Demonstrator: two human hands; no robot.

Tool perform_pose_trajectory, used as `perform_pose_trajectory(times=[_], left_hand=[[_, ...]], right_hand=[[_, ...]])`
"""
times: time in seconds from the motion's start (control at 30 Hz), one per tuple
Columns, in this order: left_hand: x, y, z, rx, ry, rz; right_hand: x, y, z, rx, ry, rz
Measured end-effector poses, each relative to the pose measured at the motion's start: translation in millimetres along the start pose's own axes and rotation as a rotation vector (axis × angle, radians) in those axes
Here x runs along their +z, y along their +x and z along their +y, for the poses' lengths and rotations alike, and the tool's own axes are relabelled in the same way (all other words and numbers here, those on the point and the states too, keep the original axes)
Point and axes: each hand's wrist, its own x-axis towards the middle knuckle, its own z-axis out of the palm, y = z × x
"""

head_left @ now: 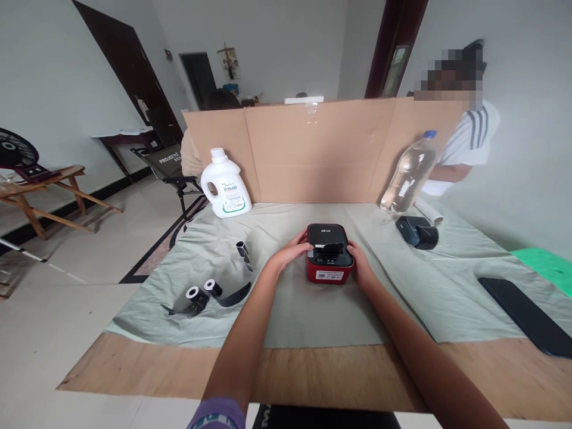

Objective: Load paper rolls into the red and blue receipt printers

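A small red and black label printer point(330, 231) stands on the grey-green cloth in front of me. My left hand point(292, 250) grips its left side, with the thumb on the upper edge. Against the right side presses my right hand point(360, 262), its fingers partly hidden behind the casing. A dark strip point(333, 247) sticks up from the middle of the printer's top. To the left lie a black label roll point(195, 296) and a second one point(213, 289) with its tail unrolled. Farther back is a smaller black roll point(242, 248).
A cardboard screen point(313, 152) closes off the back. Before it stand a white detergent jug point(229, 189) and a tilted clear bottle point(409, 173). At right are a dark device point(416, 232), a white tube point(429, 210) and a black slab point(527, 316). A person point(473, 134) is behind the screen.
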Motion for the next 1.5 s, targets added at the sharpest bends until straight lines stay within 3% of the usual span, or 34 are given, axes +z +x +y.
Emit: perform_pose_trajectory(times=[0.07,0.13,0.23,0.3,0.33,0.43,0.77,0.87,0.97,1.07,1.17,1.2,1.23,1.3,1.4,1.5], left_hand=[[-11.7,-2,9,0.01,0.122,0.038],[-33.4,-9,20,0.039,0.303,0.184],[-78.5,-31,33,0.036,0.652,0.58],[-107.6,-49,36,-0.114,0.829,0.831],[-119.4,-58,35,-0.216,0.848,0.89],[-140.3,-74,32,-0.413,0.798,0.916],[-155.7,-86,27,-0.493,0.77,0.926],[-153.3,-92,34,-0.525,0.739,0.984],[-135.2,-85,48,-0.405,0.765,1.075],[-95.3,-58,54,-0.234,0.762,0.949],[-40.3,-20,38,-0.163,0.654,0.608],[-22.5,-9,30,-0.186,0.567,0.39],[-6.9,0,21,-0.18,0.487,0.26],[14.2,12,8,-0.149,0.374,0.178],[14.2,15,1,-0.132,0.315,0.201],[-20.1,12,8,-0.128,0.296,0.25]], right_hand=[[-1,-3,2,-0.042,-0.023,-0.015],[-2,-5,3,-0.072,-0.035,-0.018],[-3,-5,4,-0.089,-0.046,-0.009],[-4,-4,5,-0.09,-0.053,-0.002],[-4,-4,5,-0.088,-0.057,0.0],[-6,-3,7,-0.082,-0.068,-0.008],[-8,-2,9,-0.075,-0.075,-0.012],[-6,-2,8,-0.066,-0.093,-0.003],[-4,-7,2,-0.054,-0.076,-0.013],[-9,-16,-5,-0.056,0.04,-0.107],[-19,-28,-11,-0.06,0.029,-0.223],[-22,-32,-13,-0.064,-0.029,-0.235],[-24,-37,-14,-0.074,-0.105,-0.232],[-23,-46,-15,-0.117,-0.271,-0.201],[-5,-50,-16,-0.205,-0.463,-0.179],[31,-36,-24,-0.28,-0.505,-0.182]])
